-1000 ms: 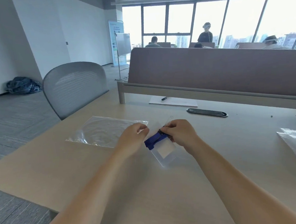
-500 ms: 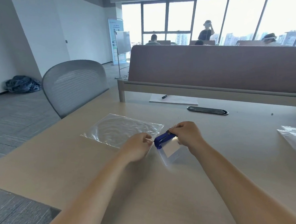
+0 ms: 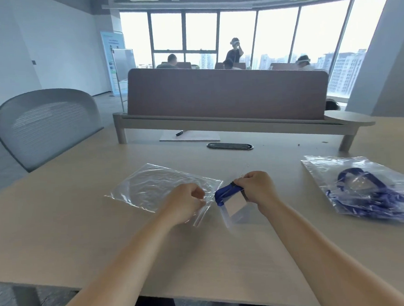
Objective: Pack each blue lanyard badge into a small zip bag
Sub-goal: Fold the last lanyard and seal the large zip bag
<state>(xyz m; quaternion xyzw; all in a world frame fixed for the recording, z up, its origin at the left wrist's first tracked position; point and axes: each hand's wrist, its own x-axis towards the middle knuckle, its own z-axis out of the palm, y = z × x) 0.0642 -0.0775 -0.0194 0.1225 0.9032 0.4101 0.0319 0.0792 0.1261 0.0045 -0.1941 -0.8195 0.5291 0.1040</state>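
Observation:
A clear badge holder [image 3: 234, 207] with a folded blue lanyard [image 3: 224, 192] at its top lies on the table in front of me. My right hand [image 3: 257, 187] is closed on the lanyard's upper end. Just to its left, my left hand [image 3: 184, 204] pinches the near right edge of an empty clear zip bag [image 3: 158, 185] that lies flat on the table. The two hands are a short gap apart.
At the right a larger clear bag [image 3: 364, 185] holds several blue lanyards. Farther back lie a white sheet with a pen [image 3: 190, 136] and a dark cable grommet [image 3: 229, 146]. A grey chair [image 3: 45, 124] stands left; a brown divider [image 3: 225, 94] closes the table's far side.
The view has swung right and down, bringing the bag of lanyards fully into sight. My hands hold the same things and stay close together on the table.

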